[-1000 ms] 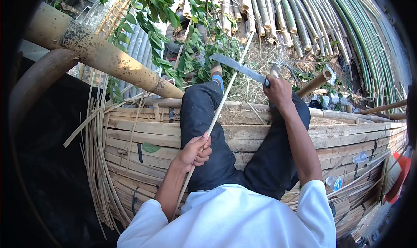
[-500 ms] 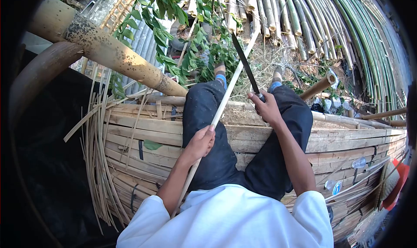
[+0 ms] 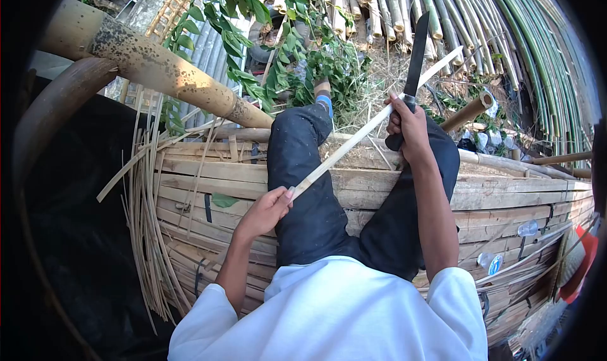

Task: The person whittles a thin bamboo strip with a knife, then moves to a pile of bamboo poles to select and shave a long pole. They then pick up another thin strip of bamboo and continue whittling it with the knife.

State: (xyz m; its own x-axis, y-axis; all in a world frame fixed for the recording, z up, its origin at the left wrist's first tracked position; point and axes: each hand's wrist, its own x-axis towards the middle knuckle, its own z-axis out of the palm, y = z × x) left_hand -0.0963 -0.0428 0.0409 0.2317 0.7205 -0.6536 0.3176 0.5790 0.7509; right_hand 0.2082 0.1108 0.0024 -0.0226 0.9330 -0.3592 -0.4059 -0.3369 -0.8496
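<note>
A pale bamboo strip (image 3: 351, 144) slants across my lap, from low left up to the far right. My left hand (image 3: 265, 211) is closed on its near end, thumb on top, beside my left thigh. Above my right knee, my right hand (image 3: 408, 128) is wrapped round the handle of a machete (image 3: 417, 54). The dark blade points up and away from me. The strip passes right at the thumb of my right hand and behind the machete, and its far end sticks out to the right of the blade.
I sit on stacked split wood slats (image 3: 221, 182). A thick bamboo pole (image 3: 164, 70) crosses at left, with a bundle of thin strips (image 3: 142, 234) below it. Leafy branches (image 3: 329, 76) and rows of bamboo poles (image 3: 442, 13) lie ahead. Plastic cups (image 3: 489, 262) rest at right.
The strip has swung right and come nearer, and its near end is now in my left hand. My right hand has moved right, the machete now upright and crossing the strip.
</note>
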